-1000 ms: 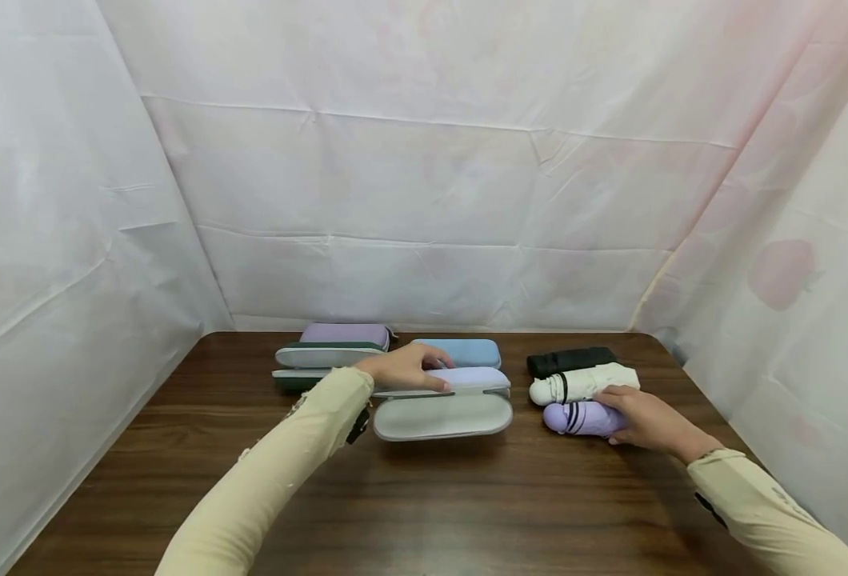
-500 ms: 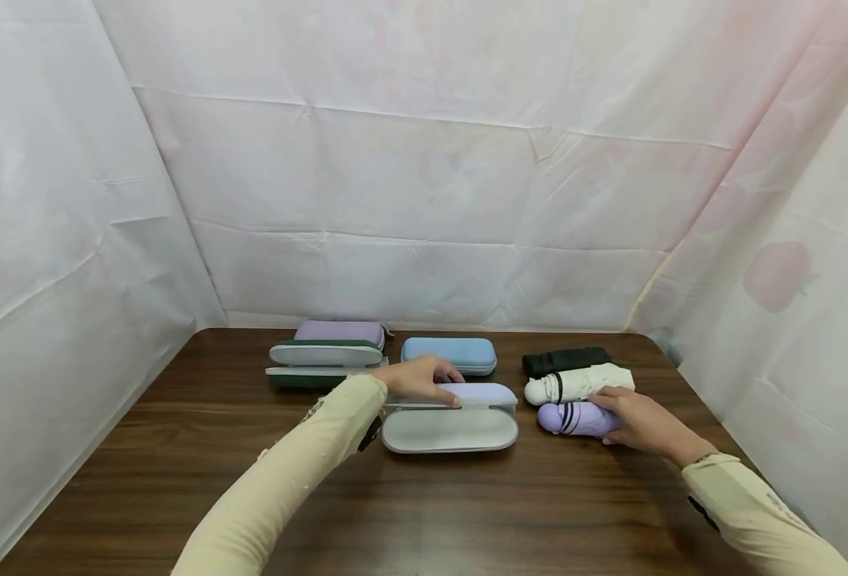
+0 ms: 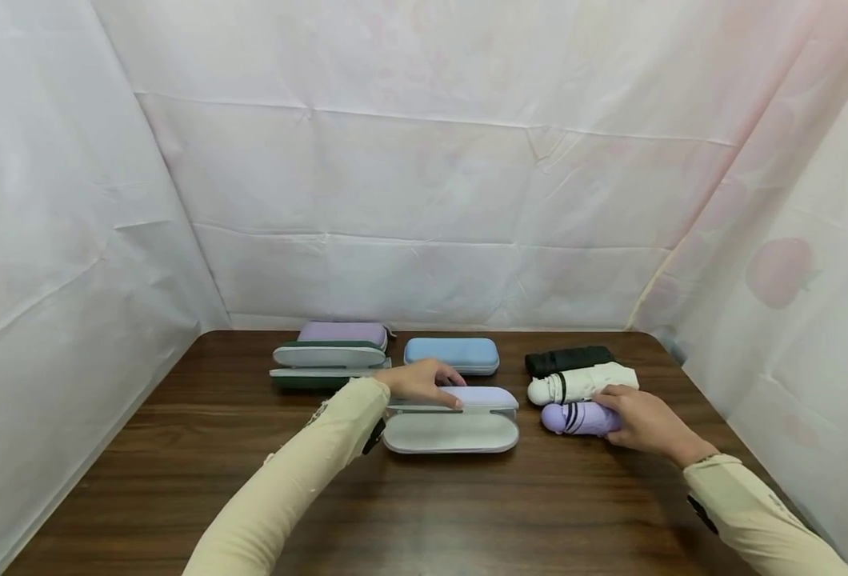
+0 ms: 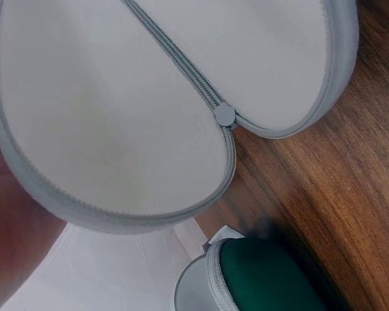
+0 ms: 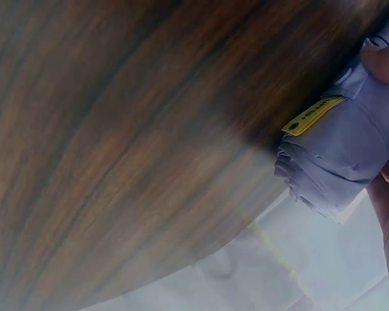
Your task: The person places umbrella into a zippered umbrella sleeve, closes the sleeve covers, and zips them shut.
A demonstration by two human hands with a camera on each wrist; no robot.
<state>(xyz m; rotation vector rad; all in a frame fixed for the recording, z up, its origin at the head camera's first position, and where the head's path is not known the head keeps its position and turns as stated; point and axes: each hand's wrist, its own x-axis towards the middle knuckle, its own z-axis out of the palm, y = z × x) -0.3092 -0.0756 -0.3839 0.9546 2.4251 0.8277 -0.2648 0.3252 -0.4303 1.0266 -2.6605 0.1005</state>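
A lavender zip case (image 3: 453, 434) lies unfolded on the table, its pale lining facing up. My left hand (image 3: 424, 382) holds the case's back half, thumb at the near side and fingers over the top. The left wrist view shows the bare lining (image 4: 110, 123) and a grey zipper pull (image 4: 225, 115) at the fold. On the right, my right hand (image 3: 646, 422) grips a folded purple umbrella (image 3: 581, 418) by its fabric end. A yellow tag (image 5: 313, 115) hangs from that umbrella in the right wrist view.
Behind the purple umbrella lie a white umbrella (image 3: 584, 383) and a black umbrella (image 3: 568, 362). A blue case (image 3: 451, 355) sits behind the lavender one. An unfolded green case (image 3: 329, 355) and a closed purple case (image 3: 343, 333) are at back left. White cloth (image 3: 410, 160) surrounds the table.
My left hand has brought the lavender case slightly toward me and to the right, down from above the table, away from the blue case. My right hand stays on the purple umbrella.
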